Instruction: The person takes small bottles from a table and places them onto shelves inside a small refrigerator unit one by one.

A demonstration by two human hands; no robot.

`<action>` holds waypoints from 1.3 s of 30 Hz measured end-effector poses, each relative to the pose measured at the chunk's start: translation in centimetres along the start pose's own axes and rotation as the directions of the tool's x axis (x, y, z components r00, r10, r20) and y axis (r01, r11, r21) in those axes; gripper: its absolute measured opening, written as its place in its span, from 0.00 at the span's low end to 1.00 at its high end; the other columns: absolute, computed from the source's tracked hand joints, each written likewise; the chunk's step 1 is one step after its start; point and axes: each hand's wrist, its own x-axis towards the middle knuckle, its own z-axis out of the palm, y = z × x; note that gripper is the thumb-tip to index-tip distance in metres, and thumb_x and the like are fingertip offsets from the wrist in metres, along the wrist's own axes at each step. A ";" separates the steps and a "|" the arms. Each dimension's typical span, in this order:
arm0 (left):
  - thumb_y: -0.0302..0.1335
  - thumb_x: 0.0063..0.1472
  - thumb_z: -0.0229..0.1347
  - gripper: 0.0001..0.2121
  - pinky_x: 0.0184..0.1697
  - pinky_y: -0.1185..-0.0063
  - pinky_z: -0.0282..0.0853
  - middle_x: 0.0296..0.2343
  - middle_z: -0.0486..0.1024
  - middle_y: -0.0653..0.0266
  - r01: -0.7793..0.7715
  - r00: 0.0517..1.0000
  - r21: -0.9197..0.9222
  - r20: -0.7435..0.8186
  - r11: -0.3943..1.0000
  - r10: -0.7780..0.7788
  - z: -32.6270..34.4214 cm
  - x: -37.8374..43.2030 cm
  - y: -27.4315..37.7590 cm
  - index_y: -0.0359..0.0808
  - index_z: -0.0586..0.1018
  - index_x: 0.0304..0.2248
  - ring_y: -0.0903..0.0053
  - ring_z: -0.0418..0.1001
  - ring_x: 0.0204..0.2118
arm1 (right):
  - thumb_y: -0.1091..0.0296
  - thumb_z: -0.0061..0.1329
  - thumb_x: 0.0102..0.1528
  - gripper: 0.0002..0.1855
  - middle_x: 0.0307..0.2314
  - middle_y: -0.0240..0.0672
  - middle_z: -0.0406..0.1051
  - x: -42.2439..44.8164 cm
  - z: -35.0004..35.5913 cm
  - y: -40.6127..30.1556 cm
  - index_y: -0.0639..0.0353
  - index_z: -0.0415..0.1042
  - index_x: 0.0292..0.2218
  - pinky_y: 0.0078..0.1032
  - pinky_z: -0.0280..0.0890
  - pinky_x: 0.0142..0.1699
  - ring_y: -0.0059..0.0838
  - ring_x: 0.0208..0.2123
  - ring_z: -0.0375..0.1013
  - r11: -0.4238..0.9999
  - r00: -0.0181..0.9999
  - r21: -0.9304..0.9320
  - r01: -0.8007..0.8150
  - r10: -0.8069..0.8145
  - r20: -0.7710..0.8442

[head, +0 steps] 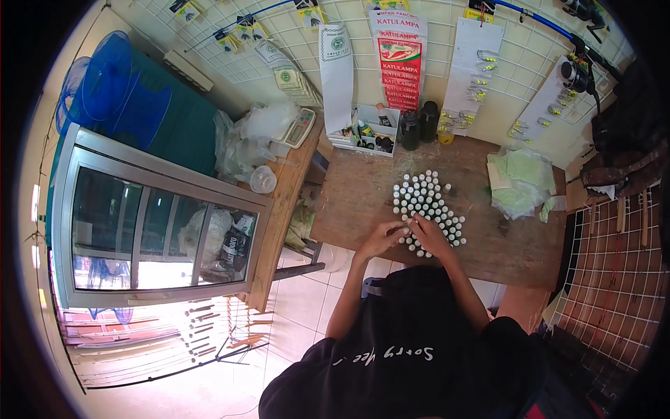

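Many small bottles with white caps [429,200] stand in a tight cluster on a brown wooden table [361,188]. At the cluster's near left side, my left hand [386,238] and my right hand [425,230] meet at the fingertips. Something small and greenish shows between them, perhaps one of the bottles, but it is too small to make out surely. My right hand's fingers point down over the caps and hide part of the cluster. One white-capped bottle [447,187] stands slightly apart at the right.
Pale green sheets in clear plastic [521,180] lie at the table's right. A white divided organizer [384,152] and two dark bottles [410,131] stand at the back. Left are a digital scale [299,128], plastic bags, a clear tub [263,179] and a glass-fronted cabinet [157,220].
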 end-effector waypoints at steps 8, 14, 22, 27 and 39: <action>0.34 0.63 0.57 0.14 0.36 0.83 0.63 0.29 0.76 0.71 -0.141 0.983 0.275 0.149 0.951 0.103 -0.9 -0.4 0.1 0.31 0.79 0.43 0.87 0.66 0.31 | 0.51 0.41 0.63 0.20 0.22 0.45 0.73 -0.4 0.2 0.5 0.63 0.70 0.38 0.37 0.64 0.33 0.44 0.26 0.75 1.000 0.997 -0.020 -0.010 0.011 0.072; 0.36 0.62 0.59 0.17 0.33 0.78 0.63 0.26 0.75 0.67 -0.278 0.957 0.122 0.123 0.953 0.264 -1.0 -1.0 -0.7 0.30 0.78 0.43 0.83 0.64 0.28 | 0.51 0.43 0.63 0.21 0.19 0.39 0.74 -0.8 -0.4 -1.2 0.65 0.71 0.37 0.27 0.67 0.25 0.28 0.21 0.76 0.998 0.976 -0.042 0.042 -0.032 0.214; 0.32 0.59 0.60 0.15 0.32 0.74 0.66 0.28 0.77 0.53 -0.104 0.989 0.410 -0.049 0.906 0.136 -0.9 -3.7 1.4 0.31 0.79 0.43 0.73 0.70 0.25 | 0.54 0.42 0.64 0.22 0.16 0.37 0.69 -1.0 2.2 -1.3 0.68 0.69 0.30 0.26 0.63 0.27 0.27 0.22 0.74 0.997 0.993 0.064 0.045 -0.052 0.103; 0.31 0.59 0.59 0.16 0.35 0.72 0.69 0.31 0.77 0.50 -0.257 0.910 0.450 -0.186 0.855 0.371 -0.8 -4.9 0.0 0.31 0.78 0.45 0.66 0.74 0.27 | 0.57 0.42 0.64 0.21 0.15 0.34 0.67 -1.0 4.9 -1.0 0.67 0.70 0.27 0.25 0.58 0.26 0.20 0.19 0.66 0.976 0.997 0.202 0.080 -0.078 -0.020; 0.27 0.55 0.62 0.15 0.35 0.73 0.70 0.32 0.77 0.55 -0.213 0.928 0.374 -0.210 0.903 0.306 -3.8 -9.1 1.9 0.31 0.78 0.42 0.67 0.75 0.29 | 0.57 0.52 0.60 0.20 0.11 0.25 0.59 -1.7 8.1 -4.4 0.66 0.74 0.24 0.22 0.47 0.19 0.11 0.16 0.55 0.996 0.992 0.082 0.028 -0.017 -0.127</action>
